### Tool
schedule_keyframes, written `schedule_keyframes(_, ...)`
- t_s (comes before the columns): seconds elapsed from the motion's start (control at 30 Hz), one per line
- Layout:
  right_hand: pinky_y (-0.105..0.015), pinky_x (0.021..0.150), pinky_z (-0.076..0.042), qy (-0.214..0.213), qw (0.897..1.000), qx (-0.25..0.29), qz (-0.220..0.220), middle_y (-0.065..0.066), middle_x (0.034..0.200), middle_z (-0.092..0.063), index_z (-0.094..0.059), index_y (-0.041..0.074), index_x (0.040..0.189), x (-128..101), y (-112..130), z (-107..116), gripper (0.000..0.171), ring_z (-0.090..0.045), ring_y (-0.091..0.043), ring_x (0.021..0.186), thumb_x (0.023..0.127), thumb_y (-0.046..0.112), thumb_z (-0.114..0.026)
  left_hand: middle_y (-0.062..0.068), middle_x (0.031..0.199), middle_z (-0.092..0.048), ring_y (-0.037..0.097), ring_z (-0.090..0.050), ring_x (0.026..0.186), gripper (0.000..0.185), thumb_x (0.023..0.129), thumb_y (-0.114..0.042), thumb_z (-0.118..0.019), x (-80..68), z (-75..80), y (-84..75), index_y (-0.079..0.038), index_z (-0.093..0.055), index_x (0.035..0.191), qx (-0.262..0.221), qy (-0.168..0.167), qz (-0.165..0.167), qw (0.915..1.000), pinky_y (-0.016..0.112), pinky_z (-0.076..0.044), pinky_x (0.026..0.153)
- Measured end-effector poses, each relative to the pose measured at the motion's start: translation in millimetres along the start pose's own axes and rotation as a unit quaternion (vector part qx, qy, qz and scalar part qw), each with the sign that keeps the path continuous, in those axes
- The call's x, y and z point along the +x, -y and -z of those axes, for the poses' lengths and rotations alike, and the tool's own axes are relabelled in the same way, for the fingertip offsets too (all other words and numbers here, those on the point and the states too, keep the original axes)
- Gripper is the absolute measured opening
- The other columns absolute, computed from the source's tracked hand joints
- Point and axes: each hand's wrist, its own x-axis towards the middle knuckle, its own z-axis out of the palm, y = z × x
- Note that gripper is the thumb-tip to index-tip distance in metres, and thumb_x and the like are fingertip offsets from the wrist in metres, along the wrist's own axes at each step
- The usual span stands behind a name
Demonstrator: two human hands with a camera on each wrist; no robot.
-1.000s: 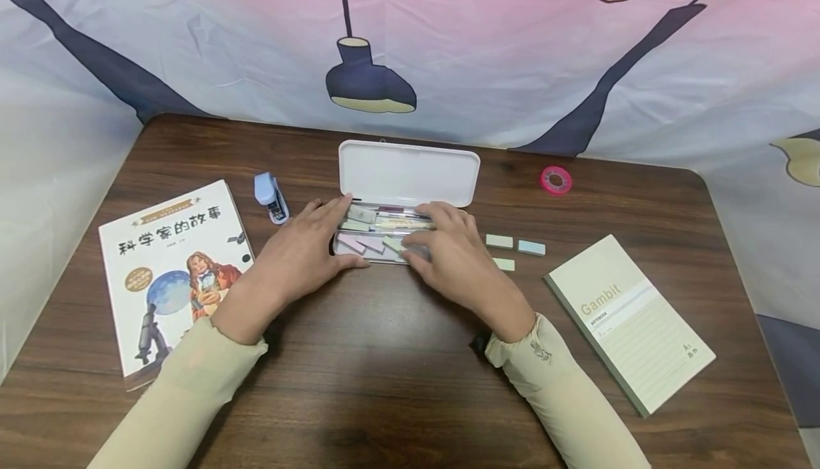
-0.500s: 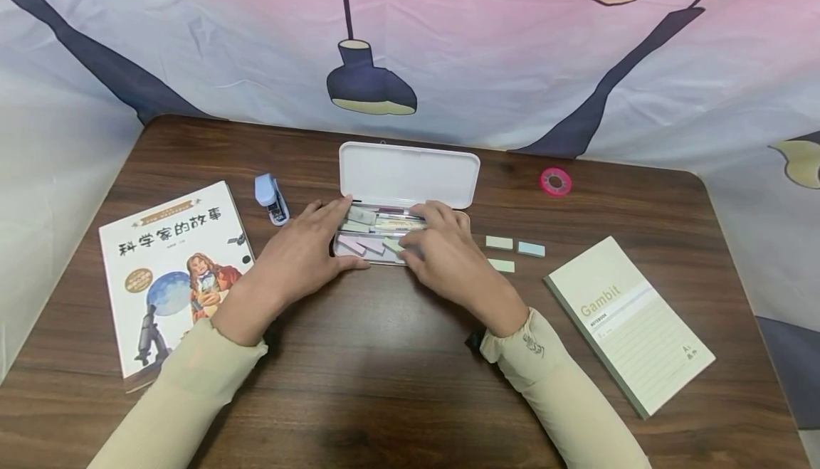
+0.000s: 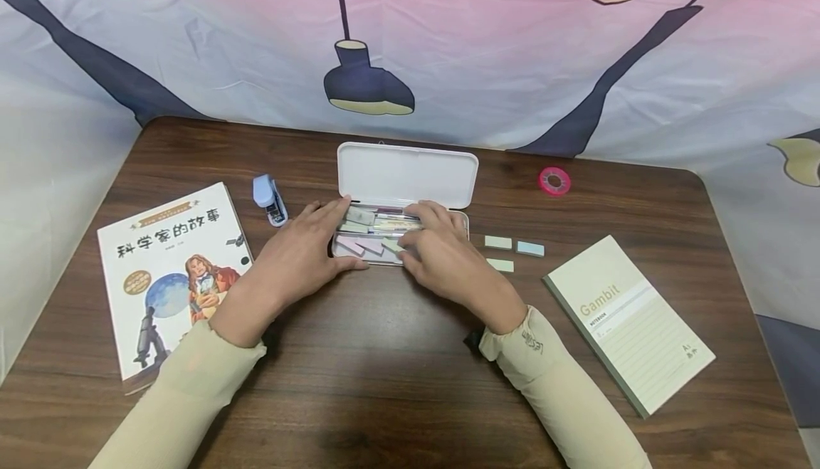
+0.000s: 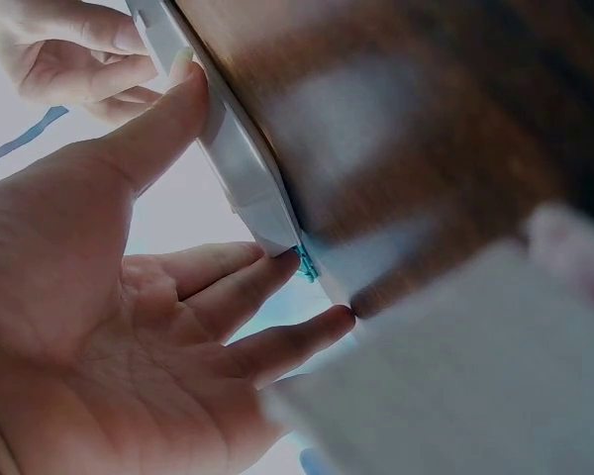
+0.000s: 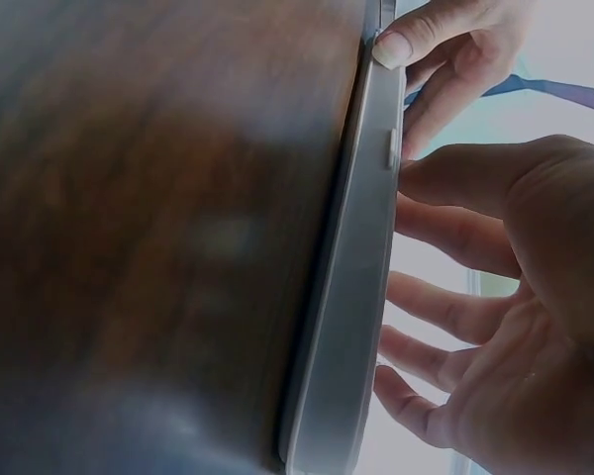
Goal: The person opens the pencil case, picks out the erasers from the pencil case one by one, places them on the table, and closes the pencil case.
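Note:
A white pencil case (image 3: 406, 170) lies with its lid raised; pens (image 3: 396, 225), two pink blocks (image 3: 349, 245) and a pale green block (image 3: 391, 245) are inside. My left hand (image 3: 301, 241) grips the case's left end: in the left wrist view its thumb (image 4: 168, 124) presses the front wall and its fingers touch the end. My right hand (image 3: 445, 248) reaches over the front rim, thumb and forefinger at the green block's right end, seemingly pinching it. The right wrist view shows its fingertips (image 5: 406, 287) behind the case wall (image 5: 361, 267), which hides the block.
A blue stapler (image 3: 270, 200) and a picture-covered book (image 3: 169, 284) are on the left. On the right lie several things: two green blocks (image 3: 498, 242), a blue block (image 3: 530, 248), a pink tape roll (image 3: 554, 181) and a notebook (image 3: 631, 327).
My right hand has shifted slightly left inside the case, closing further over the green block's end. The left hand and the case stay put.

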Motion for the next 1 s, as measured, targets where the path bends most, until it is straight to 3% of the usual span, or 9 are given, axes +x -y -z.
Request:
schedule_keyframes(0.13,-0.062,0.128,-0.035,-0.024,0.999,0.006,0.021,-0.015,0.169,-0.057,-0.089,0.014,0.121,0.2,-23.8,-19.0,0.02,-0.042,-0.035,0.166,0.107,0.024,-0.077,0.026,0.179,-0.048,0.06,-0.046,0.163,0.106,0.099,-0.058,-0.087,1.6,-5.3,5.6,-0.008,-0.039,0.179,-0.001,-0.001,-0.005,1.0,0.076,-0.045,0.129)
schedule_keyframes(0.2,-0.065,0.132,-0.034,-0.028,0.999,0.017,0.026,-0.015,0.169,-0.058,-0.088,0.012,0.12,-2.9,-26.2,-17.4,0.02,-0.042,-0.036,0.167,0.107,0.023,-0.078,0.026,0.179,-0.047,0.061,-0.045,0.163,0.106,0.099,-0.058,-0.087,1.5,-5.3,5.6,-0.008,-0.038,0.179,-0.001,0.002,-0.004,1.0,0.076,-0.044,0.129)
schedule_keyframes(0.37,-0.065,0.137,-0.033,-0.052,0.998,0.024,0.035,-0.017,0.167,-0.06,-0.088,0.008,0.12,-17.9,-25.4,-0.5,0.021,-0.045,-0.036,0.166,0.108,0.022,-0.078,0.027,0.18,-0.046,0.061,-0.044,0.164,0.105,0.1,-0.05,-0.089,-0.7,4.8,-5.6,-0.004,-0.037,0.179,0.002,0.018,0.013,0.9998,0.076,-0.042,0.132)
schedule_keyframes(0.47,-0.065,0.136,-0.035,-0.077,0.995,0.033,0.045,-0.017,0.164,-0.062,-0.089,0.007,0.118,-29.0,-32.1,5.9,0.021,-0.049,-0.037,0.162,0.11,0.021,-0.075,0.027,0.181,-0.044,0.06,-0.043,0.165,0.105,0.101,-0.05,-0.087,-0.2,6.7,-8.0,-0.004,-0.035,0.179,0.007,0.025,0.02,0.9995,0.075,-0.041,0.133)
schedule_keyframes(0.63,-0.073,0.131,-0.041,-0.083,0.994,0.052,0.044,-0.021,0.159,-0.065,-0.088,0.003,0.114,-46.4,-23.1,31.0,0.014,-0.056,-0.043,0.157,0.105,0.01,-0.08,0.028,0.181,-0.043,0.062,-0.042,0.165,0.106,0.101,-0.05,-0.088,-0.7,7.5,-8.7,-0.003,-0.034,0.179,0.009,0.028,0.022,0.9993,0.075,-0.041,0.133)
schedule_keyframes(0.77,-0.074,0.132,-0.039,-0.076,0.996,0.043,0.023,-0.024,0.161,-0.064,-0.087,0.0,0.114,-56.8,-18.2,46.0,0.014,-0.055,-0.047,0.158,0.102,0.005,-0.082,0.028,0.181,-0.043,0.062,-0.042,0.165,0.106,0.101,-0.051,-0.087,-1.2,7.7,-8.4,-0.004,-0.033,0.18,0.007,0.029,0.022,0.9993,0.075,-0.041,0.133)
schedule_keyframes(1.0,-0.074,0.13,-0.038,-0.085,0.996,0.024,-0.012,-0.025,0.159,-0.065,-0.086,0.0,0.116,-78.4,-38.2,55.1,0.017,-0.054,-0.048,0.157,0.1,0.001,-0.08,0.029,0.181,-0.043,0.062,-0.041,0.165,0.106,0.101,-0.052,-0.087,-1.4,7.3,-8.9,-0.003,-0.033,0.18,0.006,0.03,0.022,0.9993,0.075,-0.04,0.133)
